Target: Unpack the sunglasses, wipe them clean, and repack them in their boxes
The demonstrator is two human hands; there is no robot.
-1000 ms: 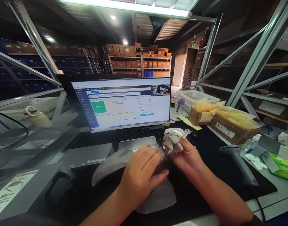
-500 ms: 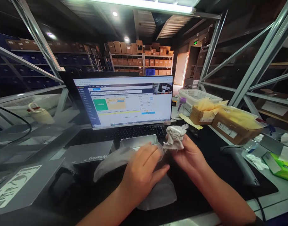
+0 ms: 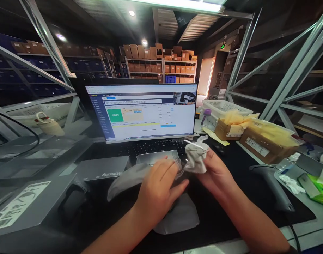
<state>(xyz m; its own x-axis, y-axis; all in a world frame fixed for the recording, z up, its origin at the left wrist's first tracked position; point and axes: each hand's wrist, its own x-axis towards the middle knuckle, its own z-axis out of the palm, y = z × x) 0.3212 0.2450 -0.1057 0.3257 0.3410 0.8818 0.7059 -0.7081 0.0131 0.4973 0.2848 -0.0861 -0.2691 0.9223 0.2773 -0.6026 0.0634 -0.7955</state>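
Note:
My right hand grips a crumpled greyish-white cloth in front of the keyboard. A thin white strip shows across the top of the cloth. Just to the left, my left hand is curled over a clear plastic piece, its thumb held apart. The far fingertips are hidden. Behind that hand lies an open grey box. A grey soft pouch lies beside it, and another grey pouch is on the black mat below.
A monitor and keyboard stand ahead. Grey boxes are on the left. To the right are a barcode scanner, a tissue pack, a clear bottle and a cardboard box with yellow packaging.
The cloth in my right hand has turned a little, and a thin white strip now shows on it. My left hand stays nearly in place. The whole view has shifted slightly.

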